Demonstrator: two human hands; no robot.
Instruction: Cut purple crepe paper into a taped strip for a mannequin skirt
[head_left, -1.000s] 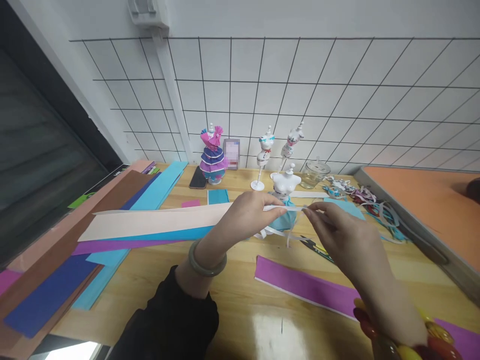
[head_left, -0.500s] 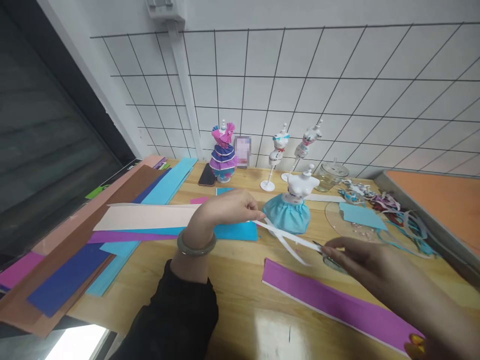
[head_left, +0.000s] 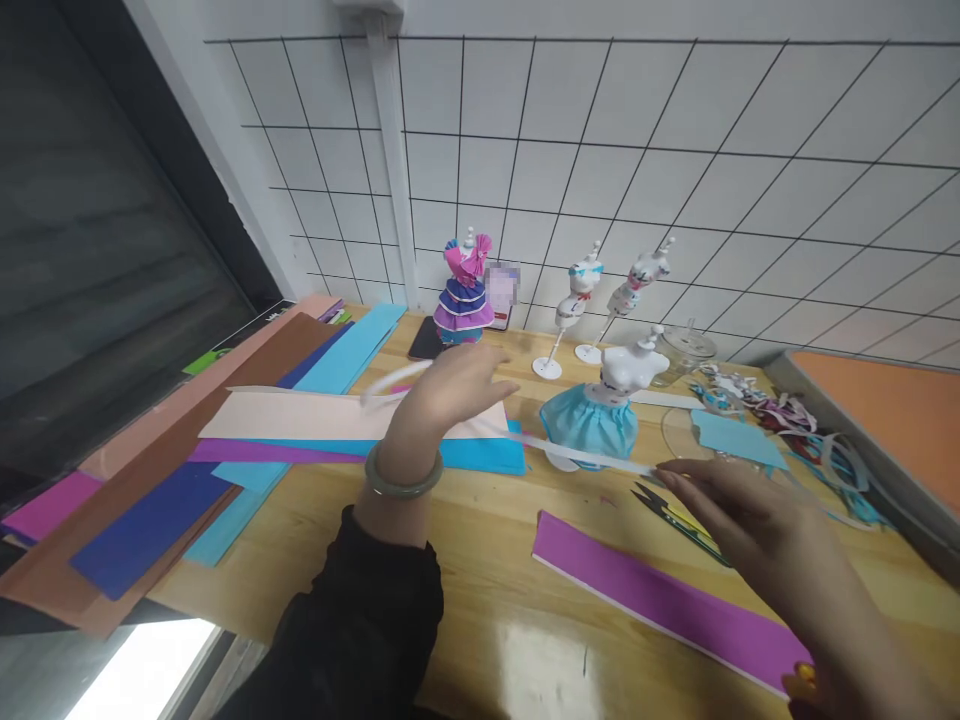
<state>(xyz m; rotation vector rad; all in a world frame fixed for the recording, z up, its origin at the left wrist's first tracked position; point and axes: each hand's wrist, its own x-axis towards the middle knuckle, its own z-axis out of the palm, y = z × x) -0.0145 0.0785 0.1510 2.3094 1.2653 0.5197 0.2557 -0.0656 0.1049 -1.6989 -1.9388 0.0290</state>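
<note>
My right hand [head_left: 742,520] pinches the end of a narrow white strip [head_left: 585,450] between thumb and fingertips. The strip runs left, passes behind my left hand [head_left: 454,385], and its blurred tail [head_left: 390,378] curls up on the other side. My left hand has its thumb apart from its outstretched fingers; its palm side is hidden. Just behind the taut strip stands a white dress-form torso [head_left: 628,368] wearing a gathered light-blue skirt [head_left: 589,420]. Below the strip, near my right hand, lie yellow-and-black thread snips [head_left: 679,520].
A purple strip [head_left: 652,600] lies in front. Layered coloured sheets [head_left: 281,415] cover the left side. Behind stand a dressed mini form [head_left: 465,295], two small forms [head_left: 581,290], a phone [head_left: 426,338] and a glass jar [head_left: 686,350]. Scraps [head_left: 787,415] and an orange-lined tray [head_left: 885,420] are at right.
The hands were close together on the strip, then drew apart and lowered, uncovering the blue skirt. The left fingers have come apart, and the strip's tail has swung leftward. The view shifted slightly.
</note>
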